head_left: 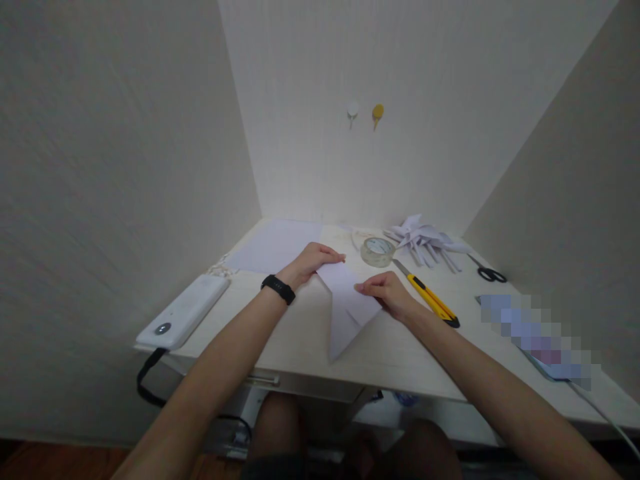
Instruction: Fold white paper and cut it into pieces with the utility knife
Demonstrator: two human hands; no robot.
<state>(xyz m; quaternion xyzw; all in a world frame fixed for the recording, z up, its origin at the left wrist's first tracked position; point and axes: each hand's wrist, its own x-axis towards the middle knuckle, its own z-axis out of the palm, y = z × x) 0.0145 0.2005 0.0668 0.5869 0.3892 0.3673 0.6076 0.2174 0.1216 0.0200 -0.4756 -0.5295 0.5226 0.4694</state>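
Observation:
A white sheet of paper (347,300), creased and partly folded, is held between both hands just over the front middle of the desk. One pointed corner of it hangs toward the desk's front edge. My left hand (316,260), with a black band on the wrist, pinches the paper's upper left edge between thumb and fingers. My right hand (386,293) grips its right side, thumb on top and fingers partly hidden. Close to the right hand lies a yellow box cutter (433,300) with its blade out. Behind the paper stands a roll of clear tape (377,251).
Folded paper pinwheels (420,240) are heaped at the back right, near black-handled scissors (491,274). A blurred-out device (535,340) with a cable lies at the right. Flat white paper (273,243) is at the back left, a white power bank (185,312) at the left edge.

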